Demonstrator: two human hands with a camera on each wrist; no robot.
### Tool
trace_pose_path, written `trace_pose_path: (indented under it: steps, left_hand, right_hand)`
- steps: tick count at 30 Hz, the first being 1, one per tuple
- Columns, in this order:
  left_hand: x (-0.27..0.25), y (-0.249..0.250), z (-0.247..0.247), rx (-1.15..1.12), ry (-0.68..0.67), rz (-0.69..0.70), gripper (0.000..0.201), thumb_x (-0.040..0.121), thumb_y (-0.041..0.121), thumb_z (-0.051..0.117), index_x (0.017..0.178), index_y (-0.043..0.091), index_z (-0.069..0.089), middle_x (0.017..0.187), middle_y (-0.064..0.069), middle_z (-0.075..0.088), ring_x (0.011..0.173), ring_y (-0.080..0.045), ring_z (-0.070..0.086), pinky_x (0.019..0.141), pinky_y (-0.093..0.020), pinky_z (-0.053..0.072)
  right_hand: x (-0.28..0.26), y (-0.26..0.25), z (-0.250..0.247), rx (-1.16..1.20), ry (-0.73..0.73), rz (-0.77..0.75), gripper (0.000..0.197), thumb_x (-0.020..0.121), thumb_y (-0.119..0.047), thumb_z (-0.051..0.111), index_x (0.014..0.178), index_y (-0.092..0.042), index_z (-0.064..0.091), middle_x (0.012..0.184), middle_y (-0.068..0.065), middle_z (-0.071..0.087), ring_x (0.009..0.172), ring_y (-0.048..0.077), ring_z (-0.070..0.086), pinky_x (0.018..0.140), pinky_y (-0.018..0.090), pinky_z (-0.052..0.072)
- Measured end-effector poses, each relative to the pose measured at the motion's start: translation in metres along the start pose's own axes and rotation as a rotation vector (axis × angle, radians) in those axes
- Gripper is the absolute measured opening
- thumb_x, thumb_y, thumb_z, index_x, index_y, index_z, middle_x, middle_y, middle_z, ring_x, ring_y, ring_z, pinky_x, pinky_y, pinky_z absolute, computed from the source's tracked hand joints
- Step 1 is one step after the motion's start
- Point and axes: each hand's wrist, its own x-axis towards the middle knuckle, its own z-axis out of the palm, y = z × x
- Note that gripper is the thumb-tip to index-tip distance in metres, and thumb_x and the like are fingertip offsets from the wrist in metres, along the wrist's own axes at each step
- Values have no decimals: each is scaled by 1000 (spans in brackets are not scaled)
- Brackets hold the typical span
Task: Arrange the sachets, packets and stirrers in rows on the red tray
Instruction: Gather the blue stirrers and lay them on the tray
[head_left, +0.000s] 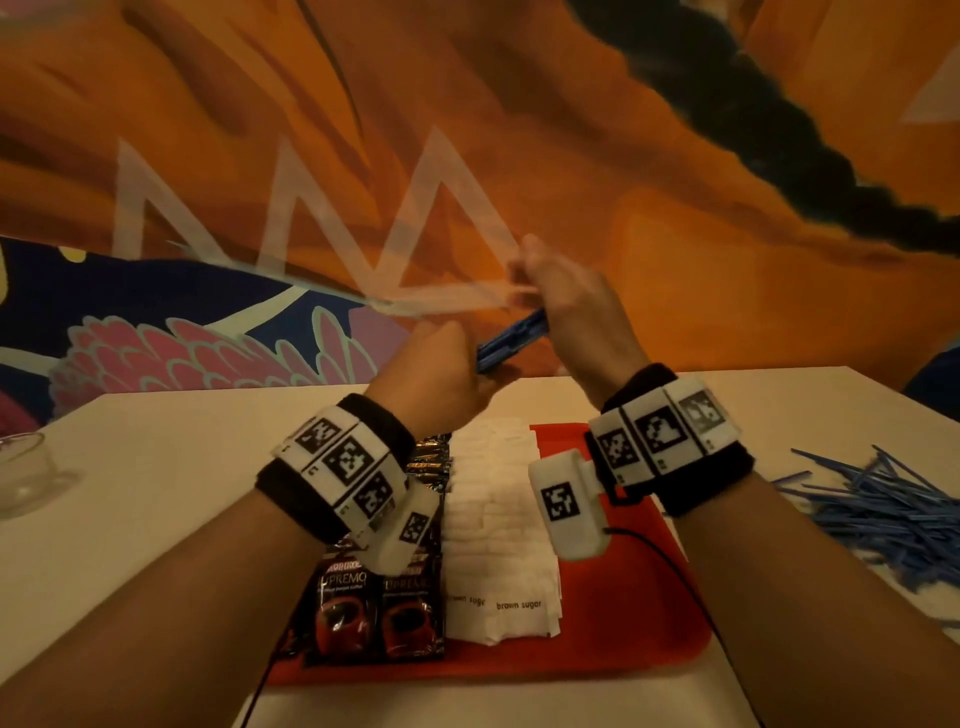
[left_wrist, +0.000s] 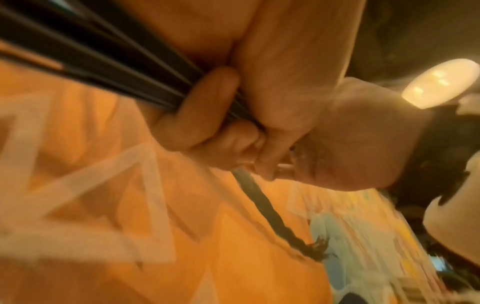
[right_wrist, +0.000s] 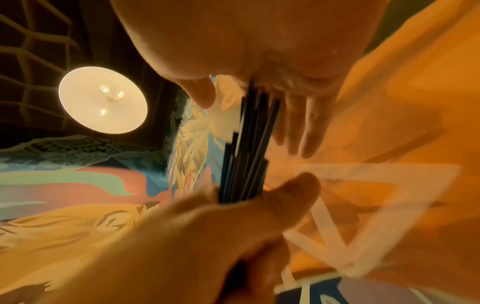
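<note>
"brown sugar" is printed on the white sachets (head_left: 501, 525), "SUPREMO" on the dark packets (head_left: 363, 613), at lower centre. A bundle of blue stirrers (head_left: 511, 340) is gripped by the curled left hand (head_left: 441, 374); its top is touched by the right hand (head_left: 566, 301), fingers straight.

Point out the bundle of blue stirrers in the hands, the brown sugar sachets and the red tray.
bundle of blue stirrers (head_left: 511, 340): head view, mid-length between the hands.
brown sugar sachets (head_left: 493, 519): head view, middle of the white row.
red tray (head_left: 623, 613): head view, bare right part.
</note>
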Motion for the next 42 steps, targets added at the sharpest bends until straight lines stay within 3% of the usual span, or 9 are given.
trace_pose_path:
  steps: [3,7,10,14,21,27,32,35,42]
  left_hand:
    - [6,-3,-6,171,-33,74,38,91,55,58,118,28,61,102,-1,64,81,-18,61,72,-35,55]
    - [7,-5,-23,421,-74,13,18,93,35,64,106,23,63,87,2,62,76,-16,61,64,-26,47]
    - [3,-4,-28,493,-115,25,12,94,21,59,83,18,58,75,0,54,67,-18,57,57,-29,46]
    - [3,-5,-24,501,-224,73,8,93,13,58,88,16,54,74,7,47,69,-15,54,67,-29,48]
    - [-5,2,-15,406,-86,96,40,86,15,66,112,12,36,75,1,47,61,-19,51,49,-32,40]
    - [-10,7,-8,414,-36,149,52,82,9,67,113,18,26,73,1,45,54,-17,41,44,-29,27]
    - [-14,-6,-34,122,-89,310,39,82,22,78,111,27,51,100,10,65,89,-10,65,76,-26,56]
    - [-19,-23,-47,-238,-35,285,22,83,21,76,103,26,69,100,16,69,95,2,67,80,-12,53]
    - [-21,-18,-10,-754,85,153,20,76,18,75,96,15,75,94,0,77,83,-16,75,73,-24,60]
  right_hand:
    - [-4,9,9,-63,-56,8,47,102,-45,42,82,-16,73,89,4,73,83,22,69,83,47,57]
    - [-10,19,8,-201,-261,-67,27,99,-31,56,88,-14,74,81,5,72,70,18,68,64,31,57]
    - [-9,16,1,-462,-388,-110,18,88,-27,70,102,-18,72,91,-1,70,78,12,63,73,30,53]
    - [-20,12,17,-912,-373,-267,54,77,-29,76,124,-27,52,122,-6,58,109,18,54,88,38,52]
    - [-23,23,46,-1080,-210,-258,6,92,-22,55,88,-27,55,87,-2,64,83,24,65,61,31,41]
    - [-17,36,41,-1074,-155,-187,27,93,-27,50,67,-22,48,64,-5,44,64,23,51,50,27,27]
    - [-11,45,26,-1036,-169,-54,34,95,-32,52,66,-20,40,62,-4,35,63,27,44,53,29,28]
    - [-8,44,19,-1003,-145,13,36,95,-36,55,67,-21,38,63,-4,34,54,20,32,60,32,33]
    - [-10,34,16,-1063,-100,-17,21,93,-38,56,79,-24,49,62,-6,35,56,20,34,60,31,34]
